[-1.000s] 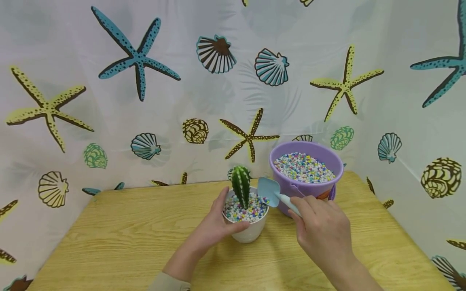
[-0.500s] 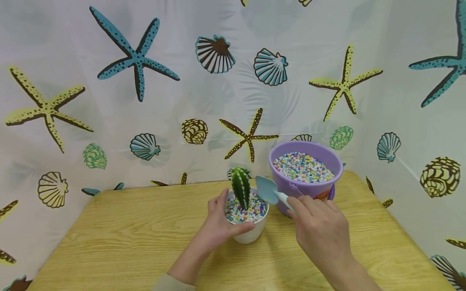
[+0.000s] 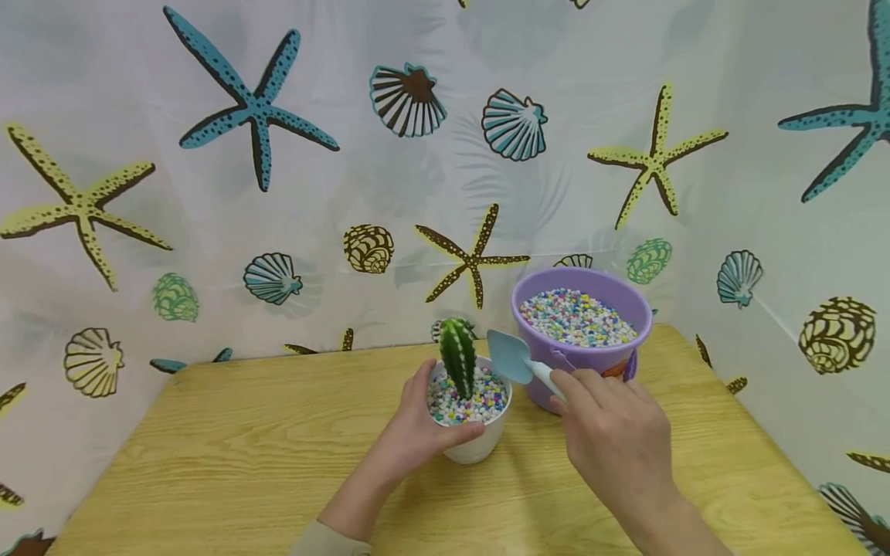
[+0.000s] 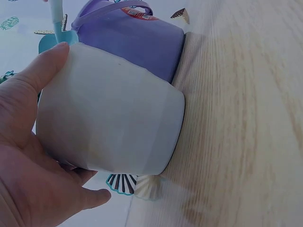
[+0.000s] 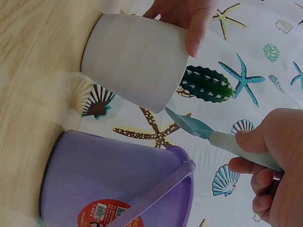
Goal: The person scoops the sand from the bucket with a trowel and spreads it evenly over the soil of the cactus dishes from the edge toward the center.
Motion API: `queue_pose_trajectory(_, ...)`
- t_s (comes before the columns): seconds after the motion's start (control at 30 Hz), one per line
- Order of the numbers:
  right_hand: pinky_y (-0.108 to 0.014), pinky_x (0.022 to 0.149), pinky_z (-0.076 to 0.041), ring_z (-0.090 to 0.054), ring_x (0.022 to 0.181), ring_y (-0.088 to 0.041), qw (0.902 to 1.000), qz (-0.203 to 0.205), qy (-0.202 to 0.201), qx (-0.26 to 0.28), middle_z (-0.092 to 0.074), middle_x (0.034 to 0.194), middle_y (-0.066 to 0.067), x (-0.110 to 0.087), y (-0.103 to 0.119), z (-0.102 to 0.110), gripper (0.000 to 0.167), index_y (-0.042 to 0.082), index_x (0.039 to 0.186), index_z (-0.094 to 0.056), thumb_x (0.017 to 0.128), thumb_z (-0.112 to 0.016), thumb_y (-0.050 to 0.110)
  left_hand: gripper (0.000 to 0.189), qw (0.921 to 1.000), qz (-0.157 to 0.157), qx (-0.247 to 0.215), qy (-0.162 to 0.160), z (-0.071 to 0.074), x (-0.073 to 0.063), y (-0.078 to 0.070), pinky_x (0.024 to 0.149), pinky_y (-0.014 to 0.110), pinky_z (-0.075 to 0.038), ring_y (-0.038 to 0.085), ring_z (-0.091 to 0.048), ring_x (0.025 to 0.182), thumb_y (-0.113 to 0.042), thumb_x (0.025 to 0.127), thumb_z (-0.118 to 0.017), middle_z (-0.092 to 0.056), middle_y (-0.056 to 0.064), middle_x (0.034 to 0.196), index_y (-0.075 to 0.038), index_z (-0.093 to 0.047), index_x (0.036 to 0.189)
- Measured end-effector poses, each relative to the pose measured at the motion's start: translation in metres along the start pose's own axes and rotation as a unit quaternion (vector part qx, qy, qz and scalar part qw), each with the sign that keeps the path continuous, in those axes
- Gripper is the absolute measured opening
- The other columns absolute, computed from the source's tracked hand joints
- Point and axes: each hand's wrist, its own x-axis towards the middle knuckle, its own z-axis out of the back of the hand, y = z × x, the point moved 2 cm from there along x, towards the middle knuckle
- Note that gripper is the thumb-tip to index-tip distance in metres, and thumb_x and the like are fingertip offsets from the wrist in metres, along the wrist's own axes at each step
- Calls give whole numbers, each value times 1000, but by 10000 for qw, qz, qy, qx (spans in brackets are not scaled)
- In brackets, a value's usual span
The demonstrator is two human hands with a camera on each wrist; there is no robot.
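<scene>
In the head view a green cactus (image 3: 459, 359) stands in a white pot (image 3: 476, 446) filled with small multicoloured pebbles (image 3: 448, 408). My left hand (image 3: 420, 432) grips the pot from its left side, thumb across the front of the rim. The left wrist view shows the pot's base on the table, its contents hidden. My right hand (image 3: 615, 432) holds a light blue toy trowel (image 3: 510, 357) by its pale handle, the blade close over the pot's right rim. In the right wrist view the blade (image 5: 189, 124) tips toward that rim, with no pebbles visible on it.
A purple bucket (image 3: 542, 386) of similar pebbles (image 3: 577, 318) stands just behind and right of the pot, its handle hanging down on the right. The wooden table (image 3: 278, 432) meets a curtain (image 3: 313, 185) printed with starfish and shells at the back.
The trowel blade has risen slightly off the pebbles at the pot's right rim, and the coloured pebbles at its tip are gone from it. The left hand keeps its hold on the pot.
</scene>
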Motion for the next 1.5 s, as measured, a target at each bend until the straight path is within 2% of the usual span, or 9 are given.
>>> queue_pose_trajectory(0.27, -39, 55, -49, -71, 69, -25, 9999, -103, -42, -115, -79, 97, -5, 6, -4, 9, 33, 7, 117, -81, 85, -89, 7, 136, 9999, 40, 121, -25, 2, 3, 5, 126, 66, -33, 48, -38, 155, -49, 77, -102, -29, 27, 171, -9, -18, 176)
queue_pose_trajectory(0.5, -43, 48, -43, -62, 58, -30, 9982, -34, -601, -33, -78, 93, -5, 17, -11, 17, 30, 8, 115, -81, 85, -85, 9, 135, 9998, -118, 173, -46, 0, 4, 4, 125, 67, -34, 49, -40, 154, -46, 77, -103, -30, 29, 170, -6, -21, 175)
queue_pose_trajectory(0.73, -44, 48, -41, -57, 55, -29, 9985, -163, -432, -283, -77, 89, -7, 26, -27, 33, 31, 10, 116, -79, 86, -85, 10, 134, 9997, -102, 227, -15, -2, 5, 4, 124, 67, -36, 49, -41, 154, -49, 77, -102, -30, 28, 170, -6, -22, 175)
queue_pose_trajectory(1.0, -47, 44, -39, -57, 54, -35, 9978, -471, -283, -358, -79, 96, -9, 33, -54, 45, 31, 12, 117, -80, 87, -86, 12, 133, 9996, -137, 244, -29, -1, 4, 4, 124, 66, -36, 48, -42, 153, -50, 78, -101, -30, 28, 170, -7, -22, 175)
queue_pose_trajectory(1.23, -35, 43, -34, -57, 53, -30, 9961, -649, 71, -596, -81, 99, -13, 37, -77, 53, 31, 9, 121, -79, 92, -86, 16, 133, 9996, -117, 241, 12, 0, 6, 3, 124, 67, -36, 48, -41, 154, -51, 78, -101, -30, 27, 170, -8, -22, 175)
queue_pose_trajectory(1.5, -33, 46, -32, -55, 54, -22, 9935, -941, 398, -498, -81, 96, -12, 43, -93, 52, 32, 11, 120, -79, 90, -89, 15, 132, 9997, -105, 207, 8, 0, 4, 2, 124, 67, -36, 48, -41, 153, -50, 78, -102, -31, 27, 170, -8, -22, 175)
